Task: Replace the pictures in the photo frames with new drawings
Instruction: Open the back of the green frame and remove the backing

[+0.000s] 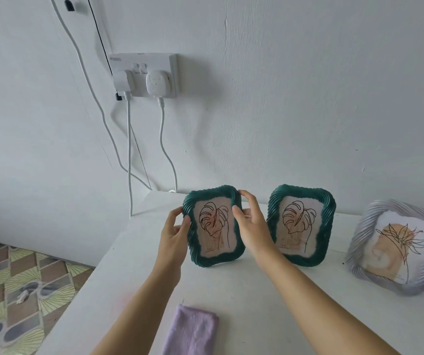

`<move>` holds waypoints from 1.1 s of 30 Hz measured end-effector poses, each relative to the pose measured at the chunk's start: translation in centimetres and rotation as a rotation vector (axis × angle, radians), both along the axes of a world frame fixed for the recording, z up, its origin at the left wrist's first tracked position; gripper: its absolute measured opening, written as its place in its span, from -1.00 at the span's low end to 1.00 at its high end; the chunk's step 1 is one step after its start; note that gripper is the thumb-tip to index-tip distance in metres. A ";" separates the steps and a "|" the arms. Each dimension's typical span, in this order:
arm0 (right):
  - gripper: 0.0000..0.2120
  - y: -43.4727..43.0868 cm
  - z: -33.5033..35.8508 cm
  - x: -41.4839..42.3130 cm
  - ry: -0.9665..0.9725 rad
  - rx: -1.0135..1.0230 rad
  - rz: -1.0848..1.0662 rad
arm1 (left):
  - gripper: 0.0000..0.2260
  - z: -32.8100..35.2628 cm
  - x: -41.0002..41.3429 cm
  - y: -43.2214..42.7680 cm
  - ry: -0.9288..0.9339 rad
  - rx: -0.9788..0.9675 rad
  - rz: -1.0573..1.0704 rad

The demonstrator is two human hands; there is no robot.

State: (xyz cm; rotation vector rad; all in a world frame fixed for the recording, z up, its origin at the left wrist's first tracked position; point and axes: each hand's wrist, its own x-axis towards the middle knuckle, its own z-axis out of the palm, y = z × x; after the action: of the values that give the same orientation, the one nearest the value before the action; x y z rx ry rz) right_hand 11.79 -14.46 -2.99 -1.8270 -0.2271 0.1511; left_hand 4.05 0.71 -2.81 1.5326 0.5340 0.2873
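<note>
Left green frame (214,226) upright on white bench (257,316), gripped at both side edges: left hand (173,230) fingers curled round one, right hand (250,221) the other. Risk: slipping off ridged rim, tipping into second green frame (301,225) just beside.

**Two bare arms and hands**

No sleeves are worn on the arms. The left hand (173,230) and the right hand (250,226) are bare too. Short, plain nails are seen on the fingers.
</note>
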 end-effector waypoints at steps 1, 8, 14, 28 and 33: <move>-0.62 -0.2 0.0 -0.1 -0.012 -0.002 -0.002 | -0.79 0.1 -0.1 -0.1 -0.004 0.015 -0.003; -0.64 -3.0 2.3 -2.2 -0.070 0.087 -0.023 | -0.79 2.5 -1.8 -1.0 -0.109 0.004 -0.098; -0.70 -8.1 4.0 -5.7 -0.014 0.154 -0.008 | -0.78 4.5 -5.6 -4.4 -0.122 0.012 -0.280; -0.46 -15.6 1.8 -11.2 0.140 0.137 0.074 | -0.71 2.7 -9.7 -14.4 -0.152 0.052 -0.421; -0.32 -16.6 2.0 -11.1 0.172 0.094 0.037 | -0.59 1.5 -9.9 -15.3 -0.130 0.081 -0.406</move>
State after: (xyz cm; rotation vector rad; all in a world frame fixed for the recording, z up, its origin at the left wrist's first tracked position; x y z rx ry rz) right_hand 0.70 -31.05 -0.99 -1.7065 -0.1442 0.3166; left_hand -5.81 -14.57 -1.35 1.6480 0.1034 0.0939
